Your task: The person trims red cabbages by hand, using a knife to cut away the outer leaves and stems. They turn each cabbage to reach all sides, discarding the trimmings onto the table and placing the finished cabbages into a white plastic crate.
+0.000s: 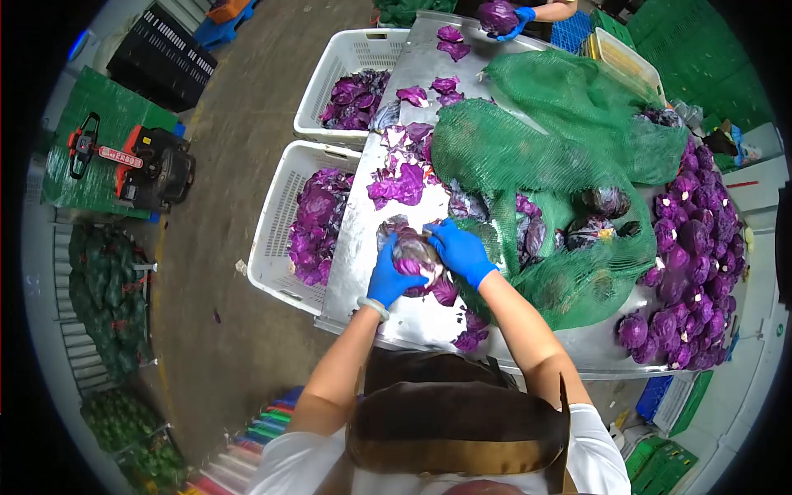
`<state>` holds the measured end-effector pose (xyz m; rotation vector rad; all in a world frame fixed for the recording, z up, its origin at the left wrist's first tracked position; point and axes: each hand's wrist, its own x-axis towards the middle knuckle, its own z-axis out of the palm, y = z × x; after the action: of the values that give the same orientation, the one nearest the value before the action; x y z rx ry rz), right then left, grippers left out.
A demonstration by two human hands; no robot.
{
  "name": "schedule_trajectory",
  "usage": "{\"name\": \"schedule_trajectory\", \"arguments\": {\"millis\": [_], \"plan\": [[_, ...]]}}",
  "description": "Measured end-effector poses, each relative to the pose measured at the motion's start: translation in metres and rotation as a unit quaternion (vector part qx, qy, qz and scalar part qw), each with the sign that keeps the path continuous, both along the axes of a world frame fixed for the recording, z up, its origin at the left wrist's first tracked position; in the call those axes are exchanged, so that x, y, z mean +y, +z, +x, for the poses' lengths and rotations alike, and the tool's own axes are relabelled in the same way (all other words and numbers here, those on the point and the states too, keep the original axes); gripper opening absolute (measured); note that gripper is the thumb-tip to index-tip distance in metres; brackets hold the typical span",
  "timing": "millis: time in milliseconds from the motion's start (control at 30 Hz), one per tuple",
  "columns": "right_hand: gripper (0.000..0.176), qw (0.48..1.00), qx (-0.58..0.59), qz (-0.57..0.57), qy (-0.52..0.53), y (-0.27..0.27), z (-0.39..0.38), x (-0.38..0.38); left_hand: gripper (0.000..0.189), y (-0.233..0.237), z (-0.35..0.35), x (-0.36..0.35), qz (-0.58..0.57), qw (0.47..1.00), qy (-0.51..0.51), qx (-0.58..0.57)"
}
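Note:
A red cabbage [410, 254] with dull, loose outer leaves rests low over the metal table [355, 276]. My left hand [391, 279], in a blue glove, is wrapped round its left and near side. My right hand [464, 252], also gloved in blue, is closed at the cabbage's upper right edge. What its fingers pinch is hidden; a small brownish bit shows by the fingertips. Cut purple leaves [399, 186] lie just beyond the cabbage, and more leaf scraps [471, 332] lie near the table's front edge.
Green mesh sacking [528, 148] with cabbages under it covers mid-table. Trimmed cabbages [689, 256] are heaped on the right. White crates [266, 239] of purple leaves stand along the left edge. Across the table, another person's gloved hand [521, 22] holds a cabbage. A pallet jack [153, 169] stands far left.

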<state>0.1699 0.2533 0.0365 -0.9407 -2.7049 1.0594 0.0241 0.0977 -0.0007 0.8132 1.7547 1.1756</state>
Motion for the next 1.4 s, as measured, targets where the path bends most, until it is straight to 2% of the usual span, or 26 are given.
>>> {"name": "schedule_trajectory", "arguments": {"millis": [67, 100, 200, 233, 333, 467, 500, 567, 633, 733, 767, 867, 900, 967, 1000, 1067, 1133, 1167, 1200, 1267, 1400], "plan": [[0.034, 0.999, -0.015, -0.002, 0.04, -0.026, -0.003, 0.005, 0.128, -0.002, 0.004, -0.002, 0.01, 1.0, 0.003, 0.012], [0.034, 0.996, 0.089, 0.003, -0.009, -0.039, -0.001, 0.003, 0.128, -0.002, 0.004, -0.002, 0.017, 1.0, 0.012, 0.014], [0.035, 0.992, 0.113, -0.028, -0.051, 0.015, 0.004, 0.011, 0.128, -0.006, -0.002, -0.001, 0.013, 0.999, 0.031, -0.017], [0.037, 0.99, 0.139, 0.007, 0.005, 0.016, 0.009, 0.009, 0.128, -0.007, -0.005, -0.002, 0.008, 0.999, 0.035, -0.033], [0.041, 0.995, 0.072, 0.038, 0.064, 0.032, 0.021, -0.01, 0.129, -0.006, -0.016, 0.001, -0.017, 0.994, 0.036, -0.104], [0.048, 0.99, -0.054, 0.083, 0.1, 0.026, 0.014, -0.021, 0.127, -0.003, -0.017, 0.007, -0.018, 0.993, 0.048, -0.107], [0.044, 0.995, -0.043, 0.064, 0.057, 0.026, 0.01, -0.021, 0.126, -0.002, -0.016, 0.007, -0.006, 0.992, 0.044, -0.117], [0.043, 0.996, -0.048, 0.066, 0.044, 0.023, 0.003, -0.017, 0.125, -0.013, -0.019, 0.008, -0.003, 0.991, 0.036, -0.126], [0.038, 0.998, -0.039, 0.047, 0.027, 0.024, -0.004, -0.015, 0.126, 0.001, -0.018, 0.013, -0.015, 0.991, 0.038, -0.128], [0.033, 0.999, -0.007, 0.033, -0.037, 0.003, -0.013, -0.003, 0.128, 0.006, -0.01, 0.008, -0.019, 0.997, 0.022, -0.07], [0.03, 0.999, -0.034, 0.021, -0.02, 0.004, -0.015, 0.006, 0.129, -0.006, -0.007, 0.004, -0.009, 0.999, 0.002, -0.037], [0.029, 0.999, -0.029, -0.021, -0.007, -0.007, -0.013, 0.02, 0.127, -0.004, -0.003, -0.001, -0.003, 0.999, 0.035, -0.031], [0.03, 0.993, -0.067, -0.048, -0.087, -0.009, -0.015, 0.022, 0.127, -0.004, -0.006, -0.002, 0.001, 0.999, 0.023, -0.034], [0.033, 0.985, -0.046, -0.032, -0.164, -0.046, -0.004, 0.028, 0.126, 0.005, 0.0, -0.005, 0.003, 1.0, 0.013, 0.005], [0.034, 0.979, -0.032, -0.022, -0.202, -0.046, -0.001, 0.033, 0.126, 0.008, 0.0, -0.004, 0.006, 1.0, 0.008, 0.026], [0.042, 0.982, 0.004, 0.019, -0.19, -0.051, 0.015, 0.024, 0.119, -0.001, -0.002, -0.01, 0.021, 0.998, 0.044, -0.046], [0.044, 0.977, 0.014, 0.049, -0.206, 0.006, 0.024, 0.004, 0.115, -0.003, -0.001, -0.012, 0.015, 0.985, 0.098, -0.139], [0.039, 0.984, 0.033, 0.043, -0.169, 0.019, 0.03, -0.009, 0.109, 0.002, 0.0, -0.011, 0.0, 0.985, 0.105, -0.136], [0.043, 0.991, 0.041, 0.062, -0.113, 0.015, 0.04, -0.024, 0.108, -0.006, 0.002, -0.015, -0.019, 0.986, 0.108, -0.125], [0.048, 0.996, 0.055, 0.019, -0.062, 0.03, 0.043, -0.046, 0.105, -0.027, 0.001, -0.013, -0.047, 0.988, 0.112, -0.097], [0.05, 0.997, -0.033, -0.003, -0.064, 0.023, 0.033, -0.059, 0.101, 0.012, 0.005, 0.001, -0.043, 0.99, 0.102, -0.086]]}}
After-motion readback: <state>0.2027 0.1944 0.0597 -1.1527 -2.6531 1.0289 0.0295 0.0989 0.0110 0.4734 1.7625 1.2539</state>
